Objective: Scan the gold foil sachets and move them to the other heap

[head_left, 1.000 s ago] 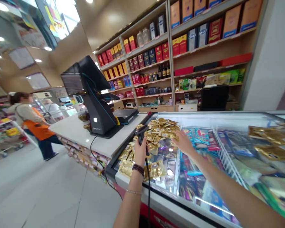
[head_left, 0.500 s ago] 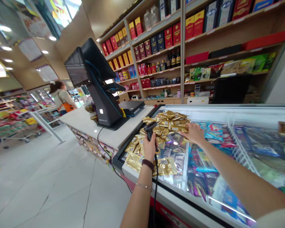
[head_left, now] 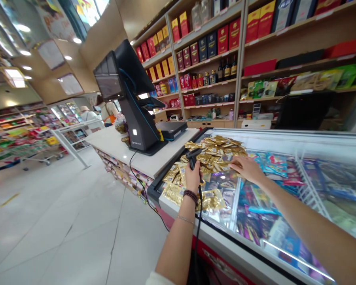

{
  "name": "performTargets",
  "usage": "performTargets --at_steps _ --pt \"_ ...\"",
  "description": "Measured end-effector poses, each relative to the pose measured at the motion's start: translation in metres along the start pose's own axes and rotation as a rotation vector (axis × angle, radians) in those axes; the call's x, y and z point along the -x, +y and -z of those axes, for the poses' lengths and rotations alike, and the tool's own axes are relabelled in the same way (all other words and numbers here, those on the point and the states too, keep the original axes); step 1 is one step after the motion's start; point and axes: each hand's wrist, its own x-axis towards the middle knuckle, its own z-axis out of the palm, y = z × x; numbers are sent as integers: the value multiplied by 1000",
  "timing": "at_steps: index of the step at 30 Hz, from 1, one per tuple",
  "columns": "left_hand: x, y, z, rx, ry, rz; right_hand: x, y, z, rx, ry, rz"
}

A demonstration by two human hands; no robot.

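Observation:
My left hand [head_left: 193,177] is wrapped round the handle of a black barcode scanner [head_left: 192,156], its head pointing up and away over the packets. A black cable hangs from the scanner down past my wrist. My right hand [head_left: 247,169] has its fingers pinched on the end of a gold foil packet [head_left: 224,166] at the right side of the heap. Many shiny gold packets [head_left: 219,144] lie piled on the glass lid of a chest freezer [head_left: 192,227]. More gold packets [head_left: 173,192] lie flat at the near left corner, beside my left wrist.
A dark point-of-sale terminal [head_left: 136,118] and a flat scale [head_left: 172,130] stand on the white counter [head_left: 106,138] at left. Colourful frozen packs [head_left: 267,202] and a white wire divider [head_left: 313,190] show under the glass. Shelves of boxes and bottles line the back; people [head_left: 108,111] are in the distance.
The view has swung slightly left, so everything sits further right. My right hand has drawn a little nearer at the heap's edge. My left hand still holds the scanner.

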Motion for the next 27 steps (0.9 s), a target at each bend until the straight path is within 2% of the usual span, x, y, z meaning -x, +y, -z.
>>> performTargets --at_steps 4,10,13,16,19,22,25,27 --pt "-1 -1 0 -17 18 5 3 1 1 -80 85 -42" --pt "1 1 0 -49 25 2 16 -7 10 -210 373 -75" --pt "5 7 -2 -46 35 2 30 -5 21 -339 422 -191" --pt "6 18 -10 -32 16 -7 48 10 43 -528 420 -375" --pt "5 36 -30 -1 -25 -33 71 36 75 -768 467 -511" --pt "10 54 -66 52 -86 -63 100 65 106 -888 567 -579" --pt "29 60 -108 90 -201 -73 131 89 128 -882 688 -580" --pt "50 55 -136 100 -294 -64 149 101 136 -886 732 -572"
